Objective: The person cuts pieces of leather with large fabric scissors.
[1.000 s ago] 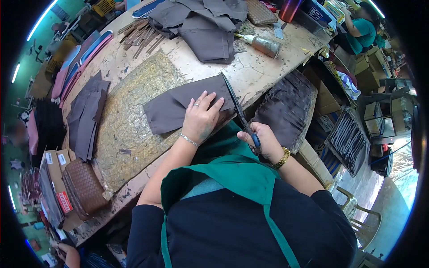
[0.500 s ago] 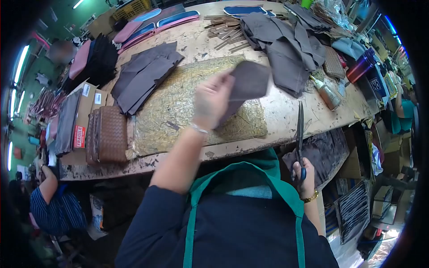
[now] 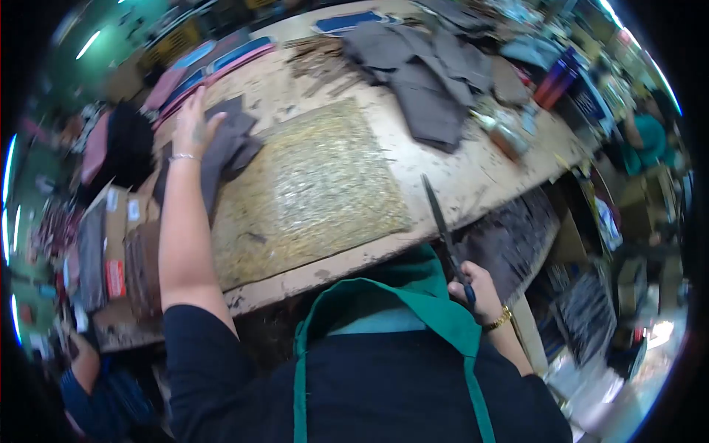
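My left hand [image 3: 193, 131] is stretched out at the left of the table, fingers extended and thumb apart. It is over a pile of dark grey-brown sheet pieces [image 3: 233, 140], which look like leather or fabric; whether the palm touches them is hidden. My right hand [image 3: 480, 294] is closed round the handles of a pair of scissors [image 3: 441, 221] near the table's front edge. The long dark blades point up and away over the tabletop. Between the hands lies a worn, yellowish, scuffed board [image 3: 317, 184], with a small dark scrap [image 3: 256, 238] on it.
More dark pieces [image 3: 428, 96] lie at the back right, beside brown strips [image 3: 325, 63]. A glue-smeared bottle [image 3: 506, 136] and a purple tumbler [image 3: 557, 77] stand on the right. Brown woven goods [image 3: 142, 266] and a cardboard box [image 3: 117, 229] are at the left. Co-workers sit at both sides.
My left hand has moved from above the board to the left pile, and the dark piece it held is no longer in its fingers. The scissors now tilt left. The whole view has shifted.
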Demonstrator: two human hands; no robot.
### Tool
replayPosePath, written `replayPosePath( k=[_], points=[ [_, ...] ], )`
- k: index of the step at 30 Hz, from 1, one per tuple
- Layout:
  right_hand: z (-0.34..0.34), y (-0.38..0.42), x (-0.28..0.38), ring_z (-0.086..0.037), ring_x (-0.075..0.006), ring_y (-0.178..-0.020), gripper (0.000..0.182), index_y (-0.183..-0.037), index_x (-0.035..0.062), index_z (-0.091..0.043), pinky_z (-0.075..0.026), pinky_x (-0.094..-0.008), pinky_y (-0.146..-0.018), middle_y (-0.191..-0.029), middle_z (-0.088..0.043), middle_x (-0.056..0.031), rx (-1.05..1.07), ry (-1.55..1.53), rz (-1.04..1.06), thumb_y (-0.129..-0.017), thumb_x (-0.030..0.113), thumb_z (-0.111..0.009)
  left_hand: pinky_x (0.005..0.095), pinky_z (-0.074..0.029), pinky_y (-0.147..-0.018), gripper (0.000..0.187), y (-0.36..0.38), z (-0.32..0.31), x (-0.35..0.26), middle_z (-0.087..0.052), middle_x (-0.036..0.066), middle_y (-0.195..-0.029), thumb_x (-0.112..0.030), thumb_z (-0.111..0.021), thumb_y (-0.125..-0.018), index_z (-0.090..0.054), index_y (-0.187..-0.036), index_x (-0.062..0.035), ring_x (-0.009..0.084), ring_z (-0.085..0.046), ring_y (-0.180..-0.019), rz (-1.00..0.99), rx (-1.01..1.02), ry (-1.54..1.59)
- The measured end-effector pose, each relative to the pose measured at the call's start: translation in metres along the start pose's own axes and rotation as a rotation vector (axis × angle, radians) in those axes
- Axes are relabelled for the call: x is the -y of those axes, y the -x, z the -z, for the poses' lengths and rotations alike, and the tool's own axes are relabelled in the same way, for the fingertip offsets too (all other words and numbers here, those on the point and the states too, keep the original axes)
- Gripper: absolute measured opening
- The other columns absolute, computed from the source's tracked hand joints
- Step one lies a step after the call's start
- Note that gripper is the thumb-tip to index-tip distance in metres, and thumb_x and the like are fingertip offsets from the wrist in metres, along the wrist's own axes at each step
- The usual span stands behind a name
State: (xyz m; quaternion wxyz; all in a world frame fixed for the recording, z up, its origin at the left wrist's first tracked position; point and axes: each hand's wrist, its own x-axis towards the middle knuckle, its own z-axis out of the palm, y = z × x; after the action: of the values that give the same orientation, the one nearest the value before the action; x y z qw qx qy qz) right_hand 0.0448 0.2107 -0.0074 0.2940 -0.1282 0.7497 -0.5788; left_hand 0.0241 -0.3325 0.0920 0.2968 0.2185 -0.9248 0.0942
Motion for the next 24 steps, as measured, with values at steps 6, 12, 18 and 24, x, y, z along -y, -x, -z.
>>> replayPosePath(
  k=[6, 12, 18, 24],
  points=[
    [-0.001, 0.017, -0.001, -0.039, -0.0036, -0.045, 0.029, -0.072, 0.0068, -0.046, -0.030, -0.0187, -0.040, -0.053, -0.044, 0.0038, 0.008, -0.327, -0.088, -0.078, 0.028, -0.065, 0.0364, -0.040, -0.089, 0.047, 0.024, -0.058, -0.232, -0.050, 0.015, -0.117, -0.028, -0.065, -0.073, -0.052, -0.112, -0.0042, 0.0313, -0.050, -0.105, -0.388, 0.145, 0.811],
    [0.003, 0.026, -0.004, -0.043, -0.0026, -0.047, 0.029, -0.075, 0.0073, -0.047, -0.034, -0.0180, -0.042, -0.056, -0.047, 0.0040, 0.048, -0.199, -0.102, -0.077, 0.030, -0.065, 0.0389, -0.040, -0.087, 0.039, 0.006, -0.069, -0.335, -0.050, 0.012, -0.113, -0.023, -0.064, -0.072, -0.053, -0.106, -0.0089, 0.0330, -0.047, -0.104, -0.446, 0.224, 0.553],
    [0.008, 0.017, -0.025, -0.041, -0.0021, -0.049, 0.033, -0.075, 0.0063, -0.047, -0.034, -0.0185, -0.043, -0.056, -0.046, 0.0041, 0.064, -0.249, -0.017, -0.076, 0.034, -0.066, 0.0376, -0.044, -0.074, 0.019, 0.004, -0.095, -0.323, -0.055, 0.013, -0.093, -0.016, -0.060, -0.075, -0.053, -0.089, -0.0064, 0.0324, -0.054, -0.088, -0.562, 0.488, 0.538],
    [0.020, 0.011, -0.029, -0.039, -0.0014, -0.049, 0.034, -0.074, 0.0065, -0.046, -0.032, -0.0181, -0.042, -0.056, -0.044, 0.0052, 0.142, -0.180, -0.062, -0.075, 0.032, -0.068, 0.0353, -0.046, -0.068, 0.010, 0.032, -0.069, -0.302, -0.055, 0.011, -0.085, -0.007, -0.054, -0.078, -0.050, -0.087, -0.0051, 0.0283, -0.056, -0.080, -0.392, 0.234, 1.005]
  ],
)
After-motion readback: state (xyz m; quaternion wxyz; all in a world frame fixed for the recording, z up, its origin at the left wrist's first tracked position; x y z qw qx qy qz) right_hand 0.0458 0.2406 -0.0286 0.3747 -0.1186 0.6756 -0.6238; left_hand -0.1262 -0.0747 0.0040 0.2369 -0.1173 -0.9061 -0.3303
